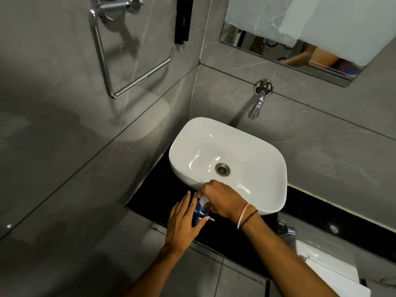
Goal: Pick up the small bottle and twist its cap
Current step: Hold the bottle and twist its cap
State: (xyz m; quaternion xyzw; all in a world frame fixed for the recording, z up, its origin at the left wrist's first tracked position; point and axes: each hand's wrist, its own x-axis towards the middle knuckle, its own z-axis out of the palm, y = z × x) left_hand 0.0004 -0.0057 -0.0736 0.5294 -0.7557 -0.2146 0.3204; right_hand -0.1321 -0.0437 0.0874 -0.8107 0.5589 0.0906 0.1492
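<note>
A small blue bottle [200, 214] with a white cap [203, 200] is held over the black counter, just in front of the white basin. My left hand [184, 221] wraps around the bottle's body from the left, fingers partly extended. My right hand [221, 200] comes from the right and its fingers are closed over the white cap. Most of the bottle is hidden between the two hands. A pink band and a dark thread circle my right wrist.
The white basin [265, 151] with a metal drain [222, 168] sits on a black counter [154, 196]. A chrome tap [257, 103] juts from the grey tiled wall. A towel ring [128, 61] hangs at the left; a mirror [300, 39] above right.
</note>
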